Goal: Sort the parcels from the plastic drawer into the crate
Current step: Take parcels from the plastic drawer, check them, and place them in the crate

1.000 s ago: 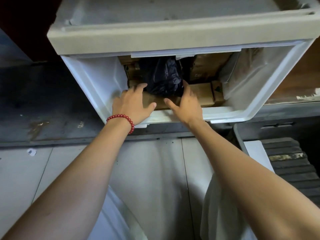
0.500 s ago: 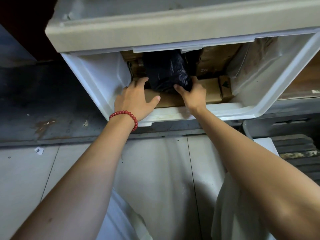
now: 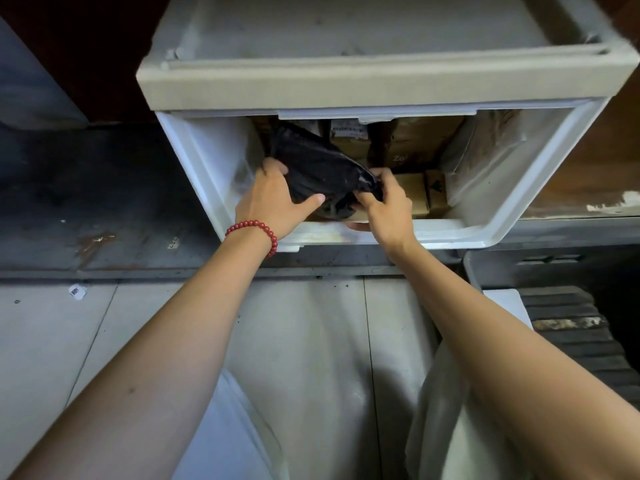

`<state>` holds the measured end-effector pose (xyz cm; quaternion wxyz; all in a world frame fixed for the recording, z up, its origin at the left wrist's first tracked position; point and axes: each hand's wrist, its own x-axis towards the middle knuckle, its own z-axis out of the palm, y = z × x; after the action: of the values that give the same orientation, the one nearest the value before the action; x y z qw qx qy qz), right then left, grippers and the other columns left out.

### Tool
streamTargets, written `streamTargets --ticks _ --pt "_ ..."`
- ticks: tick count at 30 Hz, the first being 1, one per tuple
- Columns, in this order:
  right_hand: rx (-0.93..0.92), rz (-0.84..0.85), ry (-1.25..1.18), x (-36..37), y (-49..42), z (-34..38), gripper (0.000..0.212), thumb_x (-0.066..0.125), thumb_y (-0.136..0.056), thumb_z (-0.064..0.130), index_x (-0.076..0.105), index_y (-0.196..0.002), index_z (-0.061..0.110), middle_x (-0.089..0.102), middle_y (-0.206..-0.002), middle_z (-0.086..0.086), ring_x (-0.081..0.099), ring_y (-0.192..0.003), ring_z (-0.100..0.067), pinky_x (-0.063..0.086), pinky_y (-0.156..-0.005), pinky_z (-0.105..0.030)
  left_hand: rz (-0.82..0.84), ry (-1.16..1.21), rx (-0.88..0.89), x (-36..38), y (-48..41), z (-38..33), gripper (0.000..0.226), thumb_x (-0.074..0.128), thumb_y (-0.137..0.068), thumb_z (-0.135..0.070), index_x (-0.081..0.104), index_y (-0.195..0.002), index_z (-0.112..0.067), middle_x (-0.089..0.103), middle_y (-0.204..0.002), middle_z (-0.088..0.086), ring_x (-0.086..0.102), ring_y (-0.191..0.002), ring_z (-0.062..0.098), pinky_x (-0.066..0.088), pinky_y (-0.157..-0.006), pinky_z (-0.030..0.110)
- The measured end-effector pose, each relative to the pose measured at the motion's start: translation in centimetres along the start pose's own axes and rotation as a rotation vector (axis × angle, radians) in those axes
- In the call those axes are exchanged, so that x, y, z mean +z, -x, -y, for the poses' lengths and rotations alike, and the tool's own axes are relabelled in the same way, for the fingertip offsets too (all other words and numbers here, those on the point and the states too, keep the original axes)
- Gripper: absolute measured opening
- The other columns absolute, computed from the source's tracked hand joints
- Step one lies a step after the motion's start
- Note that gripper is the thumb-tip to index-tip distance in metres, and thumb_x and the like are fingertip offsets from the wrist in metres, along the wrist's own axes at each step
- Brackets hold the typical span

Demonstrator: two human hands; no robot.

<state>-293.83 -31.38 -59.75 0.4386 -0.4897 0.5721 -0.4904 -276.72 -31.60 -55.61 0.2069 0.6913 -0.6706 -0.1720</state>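
The white plastic drawer [image 3: 491, 233] stands pulled open under its beige cabinet top. Inside lie several brown cardboard parcels [image 3: 412, 192] and a black plastic-wrapped parcel [image 3: 318, 168]. My left hand [image 3: 277, 202], with a red bead bracelet at the wrist, grips the black parcel's left end, thumb across its front. My right hand [image 3: 388, 206] pinches its right end. The parcel is tilted, lifted above the cardboard boxes. The dark crate [image 3: 474, 268] shows at the right, below the drawer, holding a white flat item and a ridged black sheet.
Grey floor tiles [image 3: 311, 341] spread below the drawer, with a dark metal ledge [image 3: 104, 220] to the left. A small white label [image 3: 77, 291] lies on the floor at left. My white clothing fills the bottom of the view.
Both hands went from resting at the drawer's front to gripping the black parcel. The parcel has been raised and tilted toward the left, uncovering boxes behind it.
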Motion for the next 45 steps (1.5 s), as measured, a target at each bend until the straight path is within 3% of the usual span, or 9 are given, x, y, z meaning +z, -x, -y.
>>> streamTargets --ticks 5,9,12,17,24,29,38,41,45 --pt "-0.023 0.058 0.034 -2.1 1.8 0.7 0.019 0.05 -0.096 0.004 0.052 -0.096 0.023 0.06 -0.114 -0.011 0.066 -0.096 -0.032 0.061 -0.062 -0.036 -0.059 0.162 0.035 -1.9 1.4 0.2 0.085 0.078 -0.074 -0.043 0.029 -0.137 -0.014 0.04 -0.142 0.008 0.046 -0.125 0.026 0.043 -0.097 0.039" --pt "-0.035 0.054 -0.042 -3.8 3.5 1.7 0.03 0.048 -0.092 -0.004 0.053 -0.088 0.025 0.061 -0.102 -0.007 0.063 -0.088 -0.026 0.059 -0.059 -0.035 0.077 0.315 0.137 -3.2 3.3 -0.1 0.088 0.083 -0.069 -0.037 0.031 -0.14 -0.026 0.051 -0.134 0.001 0.048 -0.119 0.014 0.037 -0.096 0.024" --pt "-0.033 0.073 -0.106 -4.6 5.1 2.1 0.029 0.048 -0.092 -0.004 0.054 -0.089 0.024 0.061 -0.103 -0.005 0.062 -0.089 -0.023 0.058 -0.06 -0.035 0.167 0.285 0.197 -3.3 5.3 -0.7 0.088 0.086 -0.06 -0.044 0.039 -0.133 -0.033 0.056 -0.128 -0.001 0.05 -0.118 0.013 0.039 -0.095 0.024" --pt "-0.033 0.088 -0.097 -5.0 7.8 2.3 0.027 0.049 -0.094 0.0 0.054 -0.094 0.027 0.061 -0.111 -0.004 0.065 -0.096 -0.024 0.057 -0.06 -0.034 0.118 0.24 0.253 -2.3 8.2 -1.2 0.065 0.085 -0.062 -0.045 0.052 -0.117 -0.032 0.061 -0.115 -0.009 0.054 -0.111 0.012 0.046 -0.09 0.025" --pt "0.196 0.074 -0.078 -6.2 10.1 2.4 0.036 0.059 -0.093 0.038 0.044 -0.125 0.028 0.053 -0.131 -0.005 0.067 -0.097 -0.023 0.058 -0.08 -0.041 0.051 0.138 0.264 -3.7 10.7 -1.0 0.055 0.079 -0.072 -0.044 0.057 -0.118 -0.022 0.064 -0.107 -0.005 0.055 -0.091 0.01 0.044 -0.079 0.021" --pt "0.695 0.378 -0.302 -6.6 10.9 3.0 0.088 0.032 -0.081 0.08 0.04 -0.142 0.017 0.052 -0.138 -0.01 0.063 -0.11 -0.036 0.056 -0.084 -0.044 -0.027 0.092 0.372 -4.9 12.0 -1.1 0.057 0.079 -0.071 -0.045 0.056 -0.12 -0.025 0.067 -0.108 -0.004 0.063 -0.094 0.015 0.053 -0.082 0.029" --pt "0.736 0.363 -0.638 -6.5 11.9 4.4 0.075 0.064 -0.076 0.058 0.05 -0.129 0.008 0.054 -0.127 -0.025 0.066 -0.095 -0.049 0.06 -0.068 -0.05 0.032 0.106 0.438 -4.5 12.7 -1.7 0.054 0.082 -0.069 -0.039 0.058 -0.117 -0.029 0.067 -0.107 -0.008 0.062 -0.093 0.009 0.054 -0.081 0.026" --pt "0.699 0.324 -0.679 -6.6 11.9 4.7 0.058 0.072 -0.074 0.038 0.057 -0.121 0.008 0.057 -0.123 -0.022 0.068 -0.095 -0.043 0.061 -0.062 -0.046 0.055 0.098 0.462 -4.0 12.7 -1.6 0.056 0.083 -0.068 -0.037 0.058 -0.118 -0.03 0.066 -0.106 -0.01 0.061 -0.093 0.006 0.055 -0.08 0.024" --pt "0.67 0.34 -0.664 -6.5 11.7 4.5 0.044 0.063 -0.08 0.009 0.055 -0.122 -0.001 0.061 -0.125 -0.024 0.064 -0.107 -0.036 0.06 -0.075 -0.044 0.095 0.094 0.51 -3.4 12.3 -1.2 0.056 0.084 -0.068 -0.033 0.06 -0.119 -0.029 0.067 -0.108 -0.011 0.061 -0.097 0.004 0.055 -0.084 0.025"
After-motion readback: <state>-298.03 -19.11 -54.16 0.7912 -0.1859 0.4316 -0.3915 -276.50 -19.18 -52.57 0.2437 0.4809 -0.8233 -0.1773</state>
